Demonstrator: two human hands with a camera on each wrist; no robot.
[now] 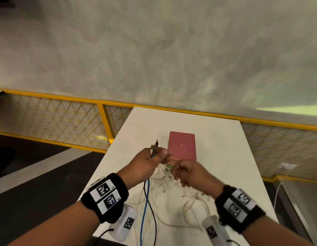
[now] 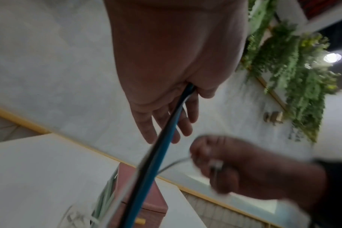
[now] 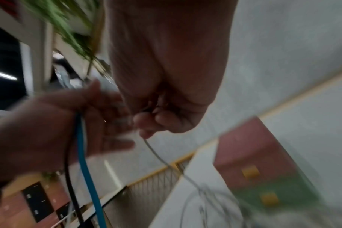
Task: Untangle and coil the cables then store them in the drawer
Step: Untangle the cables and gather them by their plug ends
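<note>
My left hand [image 1: 155,157] is raised above the white table [image 1: 225,148] and grips a blue cable [image 1: 144,210] and a black cable [image 1: 152,212] together, their plugs [image 1: 154,146] sticking up past the thumb. Both cables [image 2: 160,148] hang down off the table's near edge. My right hand [image 1: 182,172], just to the right, pinches a thin white cable [image 3: 156,154] that leads down into a tangle of white cables [image 1: 172,189] on the table. Behind the hands stands a small pink drawer box [image 1: 182,145] with yellow handles [image 3: 250,171].
A yellow railing with wire mesh [image 1: 65,118] runs behind the table, with a grey wall above. Green hanging plants [image 2: 295,64] show up high in the left wrist view. A white socket with a plugged cable [image 1: 286,166] sits at the right.
</note>
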